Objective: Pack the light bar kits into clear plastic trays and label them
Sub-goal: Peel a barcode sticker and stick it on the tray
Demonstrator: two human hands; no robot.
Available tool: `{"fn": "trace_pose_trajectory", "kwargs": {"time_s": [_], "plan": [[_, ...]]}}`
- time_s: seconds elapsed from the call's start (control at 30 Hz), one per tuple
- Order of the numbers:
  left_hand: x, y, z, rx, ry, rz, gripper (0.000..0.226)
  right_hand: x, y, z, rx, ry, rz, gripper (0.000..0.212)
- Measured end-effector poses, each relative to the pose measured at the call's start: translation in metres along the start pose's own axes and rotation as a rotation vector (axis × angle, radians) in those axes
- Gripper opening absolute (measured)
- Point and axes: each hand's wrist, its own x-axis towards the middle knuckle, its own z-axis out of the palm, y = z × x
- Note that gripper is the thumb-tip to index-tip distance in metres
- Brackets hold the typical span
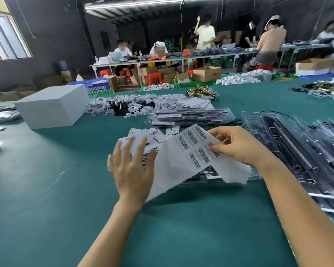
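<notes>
A dim workshop with dark walls stretches behind a wide green worktop, and several people sit or stand at long benches at the far side among cardboard boxes and red stools. Near the middle of the worktop, the right hand pinches a sheet of barcode labels between thumb and fingers at its upper right part, so this grip is grasping the sheet, which hangs curled and lifted above the surface. The left hand is released, fingers spread and fairly straight, its fingertips at the sheet's left edge; whether they touch it I cannot tell. Under the sheet lies a clear plastic tray, mostly hidden, with dark parts inside. Just behind the hands sits a scatter of small white cards. Beyond them a stack of packed clear trays lies flat, holding long dark bars. To the right, more clear trays with black light bars overlap along the worktop's edge. A white box stands to the left, well apart from the hands. Farther back lie a heap of small bagged parts and a cluster of brass-coloured fittings.
</notes>
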Motion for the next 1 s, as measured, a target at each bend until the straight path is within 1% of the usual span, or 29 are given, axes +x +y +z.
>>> {"fn": "trace_pose_trajectory", "kwargs": {"time_s": [0.03, 0.07, 0.1, 0.13, 0.17, 0.23, 0.27, 0.33, 0.4, 0.43, 0.5, 0.6, 0.67, 0.77, 0.8, 0.83, 0.87, 0.9, 0.97, 1.0], "plan": [[-0.002, 0.006, -0.001, -0.037, -0.107, 0.068, 0.052, 0.0, -0.002, 0.001, -0.024, -0.026, -0.019, 0.035], [-0.003, 0.011, -0.002, -0.113, -0.223, 0.089, 0.059, -0.001, -0.004, 0.002, -0.037, -0.047, -0.034, 0.035], [-0.004, 0.018, -0.004, -0.209, -0.332, 0.069, 0.063, -0.001, -0.006, 0.004, -0.048, -0.063, -0.048, 0.034], [-0.006, 0.022, -0.004, -0.307, -0.416, 0.033, 0.06, -0.001, -0.008, 0.007, -0.068, -0.072, -0.059, 0.031], [-0.008, 0.025, -0.004, -0.409, -0.466, -0.008, 0.053, 0.0, -0.01, 0.009, -0.088, -0.076, -0.071, 0.027], [-0.01, 0.029, -0.004, -0.634, -0.512, -0.149, 0.042, 0.0, -0.013, 0.011, -0.074, -0.049, -0.098, 0.017], [-0.01, 0.03, -0.004, -0.77, -0.543, -0.249, 0.042, 0.0, -0.014, 0.011, -0.048, -0.013, -0.106, 0.014], [-0.008, 0.028, -0.007, -1.034, -0.627, -0.435, 0.05, -0.001, -0.015, 0.009, -0.028, 0.077, -0.107, 0.013], [-0.004, 0.025, -0.009, -1.204, -0.683, -0.574, 0.057, -0.002, -0.015, 0.006, -0.083, 0.136, -0.104, 0.012], [-0.002, 0.025, -0.011, -1.266, -0.707, -0.629, 0.055, -0.002, -0.015, 0.005, -0.117, 0.146, -0.103, 0.01], [0.0, 0.025, -0.013, -1.342, -0.741, -0.709, 0.047, -0.003, -0.015, 0.005, -0.17, 0.157, -0.114, 0.01], [0.0, 0.025, -0.011, -1.362, -0.704, -0.814, 0.04, -0.002, -0.016, 0.01, -0.302, 0.232, -0.169, 0.023], [0.0, 0.025, -0.01, -1.384, -0.657, -0.854, 0.038, 0.0, -0.016, 0.018, -0.391, 0.34, -0.203, 0.025], [0.002, 0.024, -0.009, -1.455, -0.577, -0.912, 0.036, 0.0, -0.019, 0.029, -0.455, 0.585, -0.151, 0.022], [0.002, 0.024, -0.009, -1.477, -0.562, -0.928, 0.037, 0.0, -0.021, 0.031, -0.469, 0.635, -0.11, 0.024], [0.002, 0.025, -0.009, -1.502, -0.557, -0.939, 0.039, -0.001, -0.021, 0.032, -0.463, 0.621, -0.064, 0.029], [0.001, 0.027, -0.009, -1.532, -0.557, -0.944, 0.041, 0.0, -0.022, 0.033, -0.384, 0.55, -0.016, 0.035], [0.0, 0.029, -0.008, -1.558, -0.558, -0.943, 0.042, 0.001, -0.023, 0.034, -0.224, 0.445, 0.036, 0.038], [-0.004, 0.035, -0.007, -1.572, -0.565, -0.929, 0.045, 0.003, -0.024, 0.035, 0.22, 0.243, 0.122, 0.04], [-0.006, 0.038, -0.006, -1.567, -0.566, -0.923, 0.046, 0.003, -0.023, 0.036, 0.368, 0.188, 0.136, 0.042]]}}
